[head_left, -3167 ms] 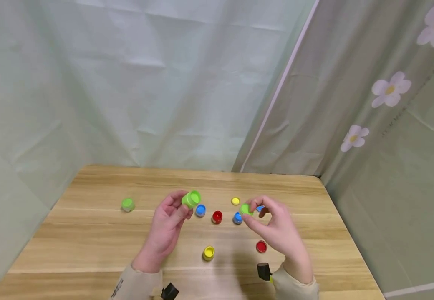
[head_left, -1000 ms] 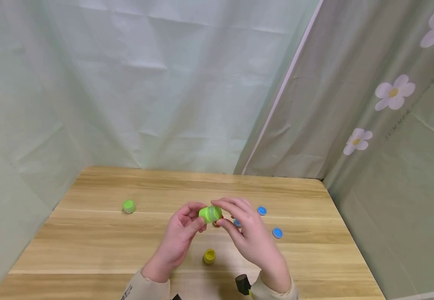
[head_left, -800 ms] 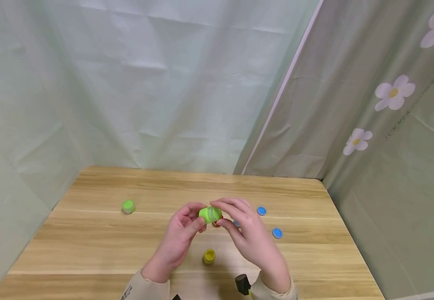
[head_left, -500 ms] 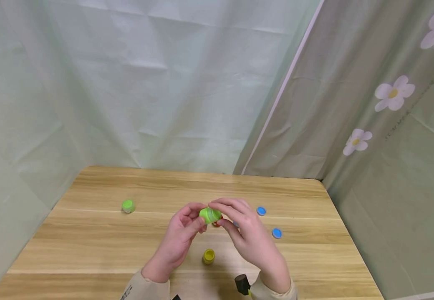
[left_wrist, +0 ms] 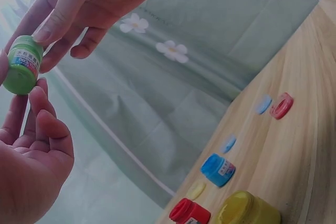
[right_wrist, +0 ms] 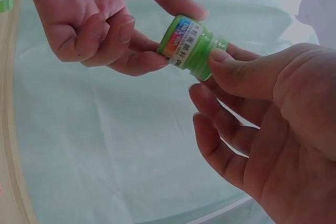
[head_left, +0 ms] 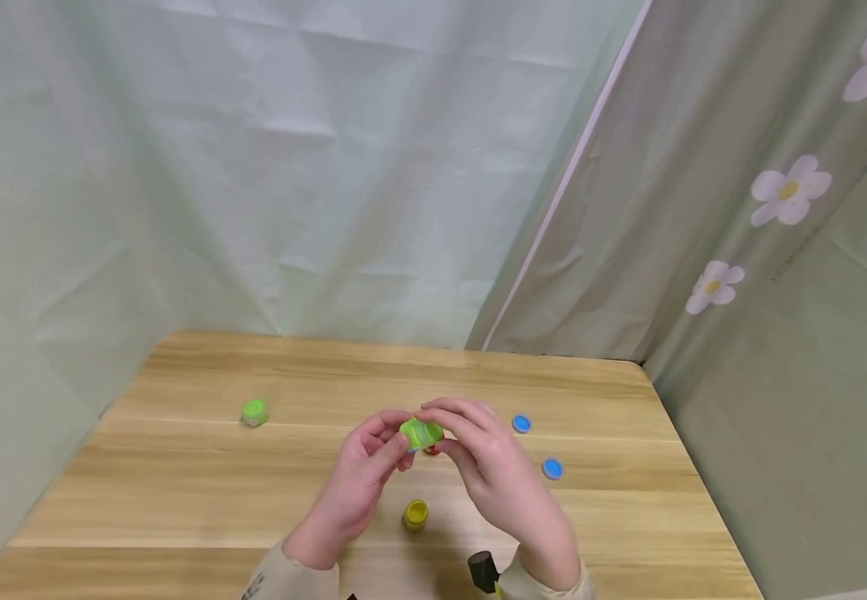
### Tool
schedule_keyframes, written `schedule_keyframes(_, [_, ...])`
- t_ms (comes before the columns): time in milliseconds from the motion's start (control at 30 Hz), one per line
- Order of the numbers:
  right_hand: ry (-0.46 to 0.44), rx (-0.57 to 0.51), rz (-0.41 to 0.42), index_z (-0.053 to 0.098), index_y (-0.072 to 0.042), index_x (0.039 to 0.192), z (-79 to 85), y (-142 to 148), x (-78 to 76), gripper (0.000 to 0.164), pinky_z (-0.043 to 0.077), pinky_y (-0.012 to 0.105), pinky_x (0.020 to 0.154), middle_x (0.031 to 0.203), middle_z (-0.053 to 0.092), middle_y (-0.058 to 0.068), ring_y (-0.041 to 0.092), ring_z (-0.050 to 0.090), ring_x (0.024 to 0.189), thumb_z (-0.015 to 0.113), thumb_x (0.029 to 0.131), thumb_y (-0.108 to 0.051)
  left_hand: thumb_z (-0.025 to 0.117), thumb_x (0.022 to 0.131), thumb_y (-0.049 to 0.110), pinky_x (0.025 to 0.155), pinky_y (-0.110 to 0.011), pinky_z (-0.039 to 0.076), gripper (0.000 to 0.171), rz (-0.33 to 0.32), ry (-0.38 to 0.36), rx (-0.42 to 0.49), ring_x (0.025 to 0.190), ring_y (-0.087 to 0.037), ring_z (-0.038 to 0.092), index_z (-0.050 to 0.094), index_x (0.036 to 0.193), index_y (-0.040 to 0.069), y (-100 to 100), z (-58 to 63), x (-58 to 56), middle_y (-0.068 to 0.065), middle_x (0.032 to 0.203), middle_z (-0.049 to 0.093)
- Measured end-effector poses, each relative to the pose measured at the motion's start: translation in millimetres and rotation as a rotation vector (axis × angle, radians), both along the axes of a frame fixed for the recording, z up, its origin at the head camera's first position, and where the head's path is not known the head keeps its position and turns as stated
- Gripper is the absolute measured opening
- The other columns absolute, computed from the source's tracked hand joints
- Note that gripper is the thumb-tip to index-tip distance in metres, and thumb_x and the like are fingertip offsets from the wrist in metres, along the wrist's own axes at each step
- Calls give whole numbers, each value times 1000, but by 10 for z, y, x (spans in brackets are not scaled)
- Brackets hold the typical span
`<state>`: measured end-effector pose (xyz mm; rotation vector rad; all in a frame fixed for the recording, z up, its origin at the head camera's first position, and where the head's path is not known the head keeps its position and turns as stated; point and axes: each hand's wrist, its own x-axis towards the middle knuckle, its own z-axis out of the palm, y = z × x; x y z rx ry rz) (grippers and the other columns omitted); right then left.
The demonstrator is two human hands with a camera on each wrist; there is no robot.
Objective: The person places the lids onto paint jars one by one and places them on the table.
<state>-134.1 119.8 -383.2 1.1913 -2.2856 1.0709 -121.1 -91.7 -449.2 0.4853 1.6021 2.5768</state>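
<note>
A small green paint jar point(head_left: 420, 433) is held up above the table between both hands. My left hand point(head_left: 351, 483) grips its body between thumb and fingers. My right hand point(head_left: 501, 471) pinches the green lid point(right_wrist: 216, 45) at the jar's mouth. In the right wrist view, the jar lies tilted with its printed label point(right_wrist: 184, 40) showing, and the right thumb presses against the lid end. The left wrist view shows the same jar from its base side. Whether the lid is fully seated cannot be seen.
A second green jar point(head_left: 255, 412) stands far left on the wooden table point(head_left: 178, 475). An uncovered yellow jar point(head_left: 416, 514) stands near the front. Blue lids point(head_left: 552, 468) lie at right. The left wrist view adds a blue jar point(left_wrist: 218, 170), red jar point(left_wrist: 189, 212) and red lid point(left_wrist: 282, 106).
Around three seconds ago the hands held the green jar and its lid apart; now they are together. Since then, the right fingers have shifted slightly round the lid.
</note>
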Motion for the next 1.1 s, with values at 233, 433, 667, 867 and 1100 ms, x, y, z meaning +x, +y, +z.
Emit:
schedule_keyframes(233, [-60, 25, -73, 71, -15, 137, -3, 14, 27, 41, 55, 37, 97, 133, 68, -6, 18, 61, 124, 79, 97, -20, 62, 107, 2, 77, -20, 50, 25, 15, 33, -12, 86, -7, 60, 71, 121, 20, 0, -4, 16, 7, 106, 72])
schedule_keyframes(433, [-145, 14, -120, 72, -20, 132, -2, 19, 30, 36, 55, 31, 88, 121, 69, -13, 10, 61, 116, 78, 99, -32, 66, 103, -1, 76, -20, 49, 28, 33, 13, -30, 87, -8, 60, 72, 122, 20, 11, 19, 21, 6, 105, 71])
schedule_keyframes(667, [-217, -22, -177, 73, -22, 118, 3, 5, 49, 30, 54, 30, 79, 103, 67, -17, 7, 60, 99, 85, 93, -32, 72, 101, 2, 78, -20, 51, 28, 32, 9, -41, 93, -8, 63, 72, 123, 19, 24, 33, 24, 5, 109, 73])
schedule_keyframes(867, [-219, -39, -252, 72, -24, 96, -1, -6, 55, 23, 52, 28, 70, 91, 65, -19, 6, 56, 81, 88, 88, -37, 71, 100, 1, 79, -21, 52, 29, 25, 26, -49, 92, -9, 63, 71, 123, 18, 29, 36, 30, 4, 109, 73])
schedule_keyframes(1100, [-191, -72, -263, 64, -24, 74, -24, 0, 44, 34, 46, 25, 57, 72, 54, -19, 4, 50, 66, 66, 108, -31, 72, 103, 7, 78, -21, 51, 24, 23, 37, -41, 90, -7, 63, 72, 123, 19, 24, 40, 37, 5, 110, 74])
